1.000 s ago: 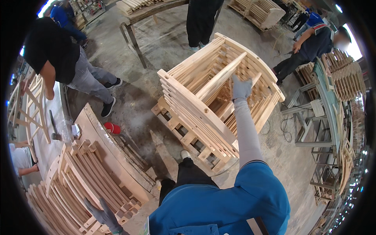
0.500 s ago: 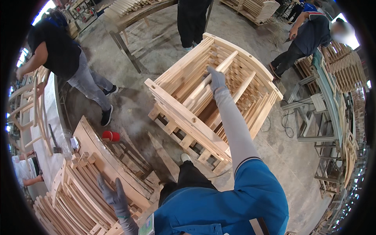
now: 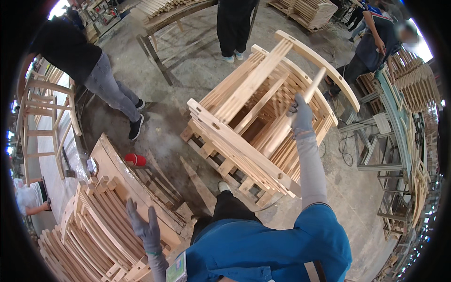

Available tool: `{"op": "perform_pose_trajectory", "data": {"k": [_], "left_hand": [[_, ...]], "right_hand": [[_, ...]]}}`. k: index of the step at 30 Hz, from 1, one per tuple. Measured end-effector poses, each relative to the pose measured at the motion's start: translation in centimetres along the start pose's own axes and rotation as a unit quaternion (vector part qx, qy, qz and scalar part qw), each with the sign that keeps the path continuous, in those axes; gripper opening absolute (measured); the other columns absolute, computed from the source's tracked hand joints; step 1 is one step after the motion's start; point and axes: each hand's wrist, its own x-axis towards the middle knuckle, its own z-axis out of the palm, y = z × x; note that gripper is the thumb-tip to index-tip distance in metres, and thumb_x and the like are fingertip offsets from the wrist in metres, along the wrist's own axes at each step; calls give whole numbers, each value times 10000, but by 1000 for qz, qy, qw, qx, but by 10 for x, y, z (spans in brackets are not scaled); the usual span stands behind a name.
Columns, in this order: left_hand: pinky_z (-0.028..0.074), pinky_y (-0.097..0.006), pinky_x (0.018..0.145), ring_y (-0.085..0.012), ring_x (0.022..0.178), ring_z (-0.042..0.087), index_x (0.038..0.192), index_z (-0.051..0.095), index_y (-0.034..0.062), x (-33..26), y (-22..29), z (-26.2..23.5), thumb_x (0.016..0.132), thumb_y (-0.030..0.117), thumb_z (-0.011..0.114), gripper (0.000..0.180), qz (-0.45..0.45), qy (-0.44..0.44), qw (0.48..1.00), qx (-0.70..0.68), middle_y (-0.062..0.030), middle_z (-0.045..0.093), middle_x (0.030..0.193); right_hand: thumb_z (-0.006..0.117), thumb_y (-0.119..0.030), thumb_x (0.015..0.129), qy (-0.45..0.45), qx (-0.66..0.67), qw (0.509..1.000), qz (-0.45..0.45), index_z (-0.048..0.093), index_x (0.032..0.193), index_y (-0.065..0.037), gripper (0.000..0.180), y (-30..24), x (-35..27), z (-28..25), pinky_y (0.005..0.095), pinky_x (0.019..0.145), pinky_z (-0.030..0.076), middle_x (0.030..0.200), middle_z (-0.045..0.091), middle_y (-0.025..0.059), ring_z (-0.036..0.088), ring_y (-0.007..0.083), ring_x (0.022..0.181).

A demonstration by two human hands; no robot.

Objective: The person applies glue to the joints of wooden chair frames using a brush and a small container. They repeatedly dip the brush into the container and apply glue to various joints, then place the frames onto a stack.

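My right hand point(image 3: 301, 115), in a grey glove, is wrapped round a crossbar of a pale wooden frame point(image 3: 253, 77). This frame has a curved far rail with holes in it. Its far side is raised and tilted above a stack of similar wooden frames point(image 3: 206, 132); whether its near side touches the stack I cannot tell. At lower left my left hand point(image 3: 144, 226), also gloved in grey, has its fingers spread and holds nothing. It hovers beside another pile of curved wooden frames point(image 3: 101, 221).
The centre stack rests on a wooden pallet point(image 3: 223, 168). A red container point(image 3: 136, 160) stands near a wooden panel point(image 3: 110, 157). One person point(image 3: 70, 51) works at a bench on the left, another point(image 3: 373, 47) stands at far right. A metal rack point(image 3: 392, 127) lines the right side.
My right hand has moved right and taken the wooden frame up, so its far rail now stands off the stack. My left hand has shifted slightly right, still spread.
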Motion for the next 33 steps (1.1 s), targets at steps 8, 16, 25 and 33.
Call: {"op": "perform_pose_trajectory", "data": {"k": [8, 16, 25, 33], "left_hand": [[388, -404, 965, -394, 1170, 445, 1309, 356, -52, 43, 93, 46, 754, 147, 672, 669, 180, -107, 978, -21, -267, 411, 1292], [397, -405, 953, -400, 1165, 443, 1304, 363, -44, 43, 89, 58, 748, 161, 673, 669, 166, -120, 979, -23, -267, 413, 1286], [389, -430, 954, -400, 1178, 435, 1313, 362, -25, 34, 84, 46, 775, 226, 657, 664, 102, -125, 986, -34, -258, 426, 1282], [426, -323, 928, -215, 1133, 504, 1375, 326, 44, -26, 100, 69, 808, 293, 664, 706, -82, -415, 814, -398, -157, 482, 1303]], "right_hand": [[682, -176, 786, 99, -75, 992, 6, 562, 817, -51, 177, 22, -31, -107, 241, 404, 371, 628, 475, 8, 429, 116, 453], [649, -193, 785, 45, -53, 998, 7, 624, 942, -21, 234, 46, -15, -104, 262, 540, 470, 766, 593, 47, 566, 142, 650], [570, -153, 846, -74, -91, 993, -29, 584, 1026, 6, 240, 32, -46, -60, 277, 674, 499, 900, 594, 88, 578, 182, 779], [458, -67, 914, -261, -216, 935, -108, 454, 1238, 47, 343, 21, -139, 14, 361, 910, 466, 1223, 480, 181, 516, 262, 1071]]}}
